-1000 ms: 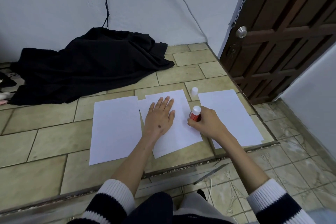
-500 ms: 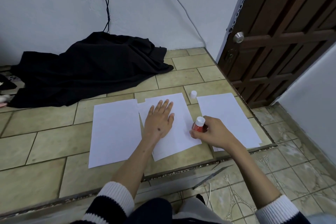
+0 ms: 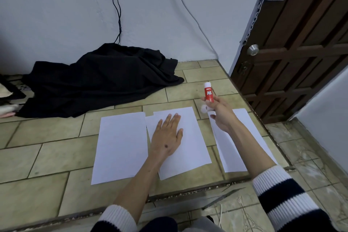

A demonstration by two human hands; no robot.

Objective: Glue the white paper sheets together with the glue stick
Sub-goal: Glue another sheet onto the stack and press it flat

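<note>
Three white paper sheets lie side by side on the tiled floor: a left sheet [image 3: 120, 145], a middle sheet [image 3: 190, 149] and a right sheet [image 3: 227, 154]. My left hand [image 3: 167, 135] rests flat, fingers spread, on the middle sheet. My right hand [image 3: 219, 114] is raised above the right sheet's far corner and holds the red glue stick [image 3: 209, 92] upright, white end up. The white cap [image 3: 204, 108] sits on the floor just below that hand, partly hidden by the fingers.
A black cloth [image 3: 98, 81] is heaped against the wall at the back left. A brown wooden door [image 3: 293, 47] stands at the right. The raised floor ends in a step edge [image 3: 188, 192] close to my knees.
My right hand lifted the glue stick from the middle sheet's right edge, up and away toward the far right. The left hand stayed pressed on the middle sheet.
</note>
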